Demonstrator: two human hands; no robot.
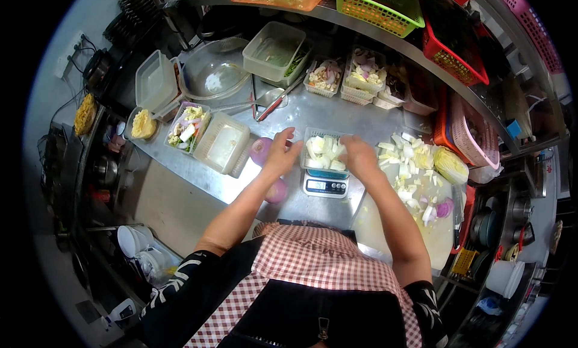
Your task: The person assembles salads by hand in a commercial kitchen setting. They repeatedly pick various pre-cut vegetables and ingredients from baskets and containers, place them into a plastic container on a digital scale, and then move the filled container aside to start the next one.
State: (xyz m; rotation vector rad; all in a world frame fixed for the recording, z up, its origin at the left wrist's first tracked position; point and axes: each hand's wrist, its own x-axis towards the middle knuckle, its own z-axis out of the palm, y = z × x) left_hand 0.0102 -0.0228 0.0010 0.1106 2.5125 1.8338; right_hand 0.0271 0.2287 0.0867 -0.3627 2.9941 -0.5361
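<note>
A small digital scale (326,186) stands in front of me with a plastic basket (308,144) on it. Pale chopped cabbage (325,152) fills the basket. My left hand (283,154) is just left of the basket, fingers stretched out and nothing in them. At the basket's right side is my right hand (361,158), its fingertips by the cabbage; they are slightly blurred, so a hold cannot be made out. Purple onions (261,150) lie beside my left forearm. A cutting board (376,224) under my right forearm carries loose cabbage pieces, a cut napa cabbage (450,165) and a purple onion piece (444,207).
Left of the onions are a translucent tub (223,144) and a box of mixed vegetables (188,128). A large clear bowl (215,71) and a ladle (269,97) lie farther back. Filled baskets (325,75) line the back. A knife (456,230) rests at the board's right edge.
</note>
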